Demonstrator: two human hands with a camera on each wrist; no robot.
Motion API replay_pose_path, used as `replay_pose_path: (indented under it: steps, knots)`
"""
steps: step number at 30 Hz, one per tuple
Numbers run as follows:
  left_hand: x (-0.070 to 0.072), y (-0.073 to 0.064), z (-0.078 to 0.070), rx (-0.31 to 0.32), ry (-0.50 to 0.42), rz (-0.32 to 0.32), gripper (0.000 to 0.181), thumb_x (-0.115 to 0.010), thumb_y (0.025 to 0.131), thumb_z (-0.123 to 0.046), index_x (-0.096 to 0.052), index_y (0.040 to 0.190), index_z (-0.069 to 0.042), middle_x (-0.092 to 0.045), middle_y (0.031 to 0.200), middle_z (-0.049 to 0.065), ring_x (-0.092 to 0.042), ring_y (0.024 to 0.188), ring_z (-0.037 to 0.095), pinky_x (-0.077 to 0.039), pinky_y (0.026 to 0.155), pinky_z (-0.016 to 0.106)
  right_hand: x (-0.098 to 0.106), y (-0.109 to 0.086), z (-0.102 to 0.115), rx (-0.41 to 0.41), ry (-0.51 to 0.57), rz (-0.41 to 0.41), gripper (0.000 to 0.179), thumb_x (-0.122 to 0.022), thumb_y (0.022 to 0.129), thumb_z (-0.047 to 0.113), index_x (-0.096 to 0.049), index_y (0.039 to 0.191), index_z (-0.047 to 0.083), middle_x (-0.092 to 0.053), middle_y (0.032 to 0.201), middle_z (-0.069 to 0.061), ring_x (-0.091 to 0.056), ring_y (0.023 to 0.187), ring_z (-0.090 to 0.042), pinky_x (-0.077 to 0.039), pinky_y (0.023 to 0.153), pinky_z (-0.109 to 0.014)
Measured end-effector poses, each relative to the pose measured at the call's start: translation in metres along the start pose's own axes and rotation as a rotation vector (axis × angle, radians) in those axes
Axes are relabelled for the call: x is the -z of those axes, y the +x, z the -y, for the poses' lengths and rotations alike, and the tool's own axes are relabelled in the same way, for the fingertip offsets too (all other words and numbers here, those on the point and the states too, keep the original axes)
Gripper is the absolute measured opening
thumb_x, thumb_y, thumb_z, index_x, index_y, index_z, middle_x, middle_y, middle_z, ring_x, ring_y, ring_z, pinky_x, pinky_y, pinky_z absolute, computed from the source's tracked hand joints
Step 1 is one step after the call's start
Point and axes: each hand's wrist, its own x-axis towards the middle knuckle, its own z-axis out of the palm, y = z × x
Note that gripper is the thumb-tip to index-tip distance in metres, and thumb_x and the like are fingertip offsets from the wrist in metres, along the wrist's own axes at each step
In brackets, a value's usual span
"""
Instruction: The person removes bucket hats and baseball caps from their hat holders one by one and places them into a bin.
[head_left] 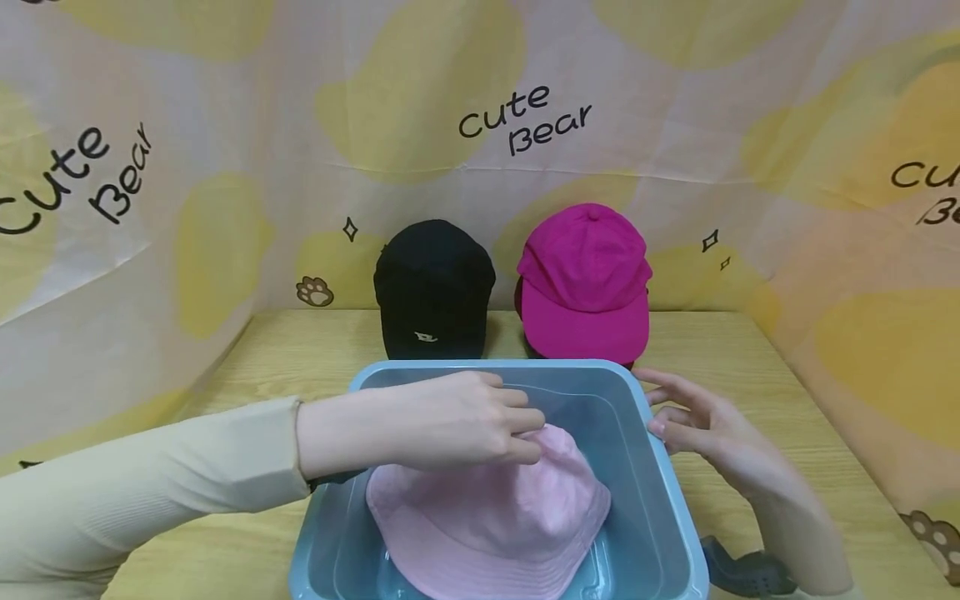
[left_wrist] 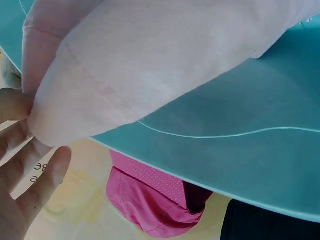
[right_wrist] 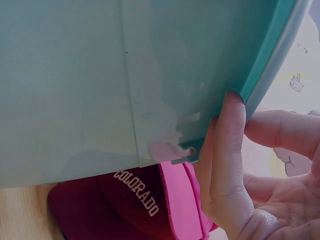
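A pale pink bucket hat (head_left: 517,517) sits inside a light blue plastic basin (head_left: 678,533), its brim toward me. My left hand (head_left: 457,421) reaches across the basin from the left and pinches the top of the hat's crown. In the left wrist view, the thumb and fingers (left_wrist: 50,175) are at the tip of the hat (left_wrist: 150,55). My right hand (head_left: 712,429) holds the basin's right rim near the far corner. The right wrist view shows its thumb and a finger (right_wrist: 230,145) on either side of the rim.
Behind the basin, a black cap (head_left: 435,287) stands at the left. A bright pink cap (head_left: 585,279) is to its right, over a dark red cap (right_wrist: 125,205) lettered COLORADO. A printed cloth (head_left: 420,100) hangs around the wooden table (head_left: 285,358).
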Motion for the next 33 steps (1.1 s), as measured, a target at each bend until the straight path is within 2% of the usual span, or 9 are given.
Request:
replay_pose_path:
  steps: [9, 26, 33]
  knots:
    - [-0.008, 0.001, 0.002, -0.003, -0.008, 0.049, 0.017, -0.066, 0.09, -0.021, -0.064, 0.105, -0.029, -0.06, 0.093, -0.01, -0.054, 0.081, 0.007, -0.042, 0.065, 0.019, -0.001, 0.0, 0.0, 0.001, 0.009, 0.003, 0.055, -0.047, 0.095, 0.0, -0.032, 0.148, 0.007, -0.058, 0.117, -0.002, -0.068, 0.085, -0.019, -0.056, 0.076, -0.035]
    - [-0.021, 0.005, 0.0, -0.018, -0.029, 0.076, 0.012, -0.065, 0.091, -0.019, -0.068, 0.096, -0.029, -0.059, 0.085, -0.012, -0.05, 0.076, 0.007, -0.04, 0.061, 0.017, -0.001, 0.001, -0.001, 0.014, 0.001, 0.005, 0.055, -0.047, 0.095, -0.001, -0.032, 0.148, 0.007, -0.059, 0.116, -0.002, -0.068, 0.086, -0.02, -0.056, 0.077, -0.034]
    - [-0.025, 0.006, 0.0, 0.008, -0.067, 0.141, 0.012, -0.067, 0.089, -0.021, -0.069, 0.098, -0.028, -0.062, 0.085, -0.012, -0.052, 0.076, 0.007, -0.04, 0.061, 0.017, -0.001, 0.001, -0.001, 0.014, 0.003, 0.007, 0.056, -0.047, 0.095, -0.001, -0.032, 0.148, 0.007, -0.058, 0.116, -0.003, -0.068, 0.085, -0.019, -0.056, 0.076, -0.034]
